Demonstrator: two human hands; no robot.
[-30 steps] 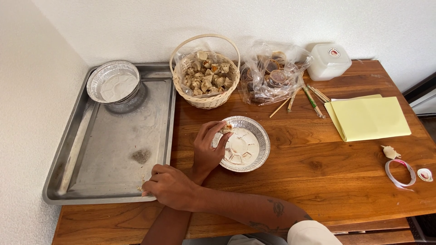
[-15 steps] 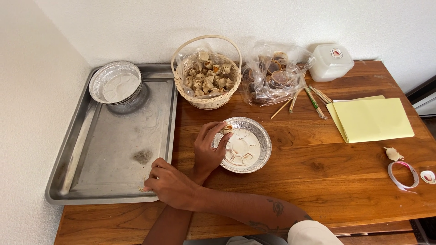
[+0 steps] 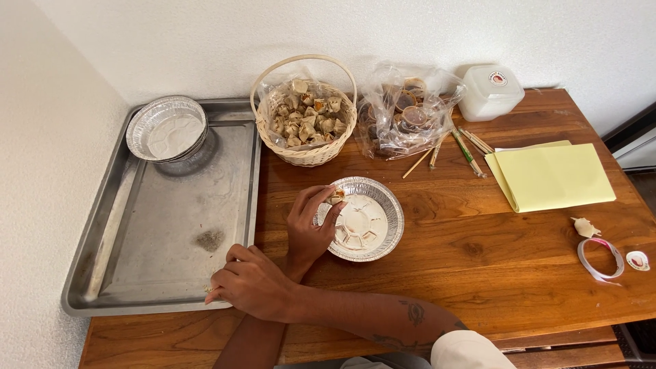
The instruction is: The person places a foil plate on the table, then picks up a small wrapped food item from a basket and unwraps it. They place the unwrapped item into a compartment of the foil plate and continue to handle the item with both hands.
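On a wooden worktop [image 3: 478, 260] set against a white wall, the left hand [image 3: 307, 229] pinches one small tan pastry piece [image 3: 336, 197] between its fingers over the near-left rim of one round foil dish [image 3: 362, 219] at the worktop's middle, while the right hand [image 3: 253, 283], arms crossed, rests with fingers curled together on the front edge of one large metal tray [image 3: 157, 225] along the left edge. The tray's far-left corner holds one stack of foil dishes [image 3: 166, 128]. Along the back edge stand one wicker basket [image 3: 305, 113] of pastry pieces, one clear plastic bag [image 3: 406, 113] and one white lidded tub [image 3: 490, 90], with a few wooden sticks [image 3: 451, 147], yellow paper sheets [image 3: 552, 176] and one tape ring [image 3: 600, 258] toward the right edge.
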